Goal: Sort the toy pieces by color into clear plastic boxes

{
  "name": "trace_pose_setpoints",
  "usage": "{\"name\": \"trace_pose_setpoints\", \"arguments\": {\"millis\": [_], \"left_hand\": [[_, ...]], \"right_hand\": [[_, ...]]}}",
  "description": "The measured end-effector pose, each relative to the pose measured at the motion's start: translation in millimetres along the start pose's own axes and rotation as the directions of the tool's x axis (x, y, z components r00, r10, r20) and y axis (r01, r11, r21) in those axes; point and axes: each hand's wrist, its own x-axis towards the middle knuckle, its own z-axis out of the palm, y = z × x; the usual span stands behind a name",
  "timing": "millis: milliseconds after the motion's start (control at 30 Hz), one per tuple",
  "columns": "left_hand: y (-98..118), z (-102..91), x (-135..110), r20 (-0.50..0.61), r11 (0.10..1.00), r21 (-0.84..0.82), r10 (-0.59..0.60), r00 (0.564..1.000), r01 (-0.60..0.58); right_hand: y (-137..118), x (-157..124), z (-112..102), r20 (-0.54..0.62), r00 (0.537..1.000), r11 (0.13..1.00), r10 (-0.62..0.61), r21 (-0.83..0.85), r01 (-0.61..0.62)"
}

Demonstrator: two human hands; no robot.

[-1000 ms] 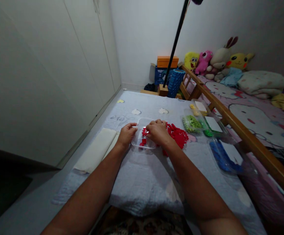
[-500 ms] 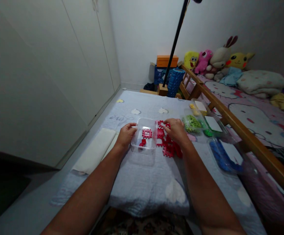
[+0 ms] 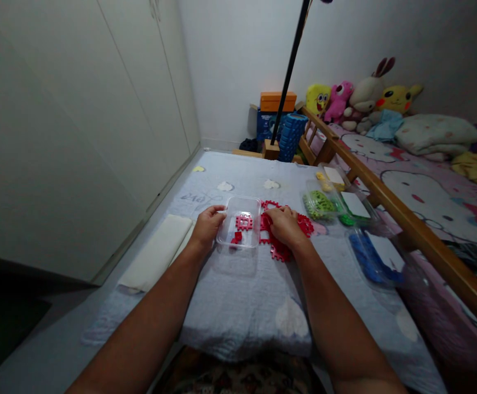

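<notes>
My left hand (image 3: 208, 225) grips the left rim of a clear plastic box (image 3: 238, 257), which stands tilted on the cloth-covered table. Inside it lie a red square block with a window frame (image 3: 244, 221) and a few small red pieces (image 3: 236, 238). To the box's right, red building pieces with toothed edges (image 3: 280, 252) lie in a loose pile. Over that pile is my right hand (image 3: 284, 224), its fingers bent down and closed at a red piece near the box's right wall; the fingertips are partly hidden.
Clear boxes stand along the table's right side: light green pieces (image 3: 319, 203), darker green pieces (image 3: 347, 219), yellow pieces (image 3: 324, 180) and blue pieces (image 3: 369, 261). A folded cream cloth (image 3: 156, 251) lies at left. A wooden bed rail (image 3: 386, 202) borders the right.
My right hand has moved down and slightly left, from the pile's far edge to a piece nearer the box. My left hand stays on the box. The view has shifted slightly.
</notes>
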Motion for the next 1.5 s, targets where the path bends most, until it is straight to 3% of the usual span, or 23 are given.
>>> {"name": "trace_pose_setpoints", "arguments": {"millis": [467,700,867,1067,1500], "left_hand": [[3,1.8,-2,0.001,1.000,-0.006,-0.014,1.000,0.014],[1,1.7,-1,0.003,1.000,-0.001,0.001,1.000,-0.001],[0,1.1,0,0.008,1.000,0.005,0.008,1.000,-0.008],[-2,0.6,1,0.021,1.000,-0.006,0.003,1.000,-0.003],[-7,-0.3,3,0.016,1.000,0.004,0.024,1.000,-0.025]], "right_hand": [[7,3,5,-0.009,1.000,0.998,0.015,-0.057,-0.016],[13,-6,-10,-0.206,0.976,0.995,0.069,0.084,-0.053],[-11,-11,-19,-0.326,0.944,0.971,-0.049,0.206,0.122],[-43,-9,-12,-0.212,0.961,0.963,-0.178,0.161,0.214],[-49,-4,-6,-0.135,0.983,0.983,-0.125,0.117,0.141]]}}
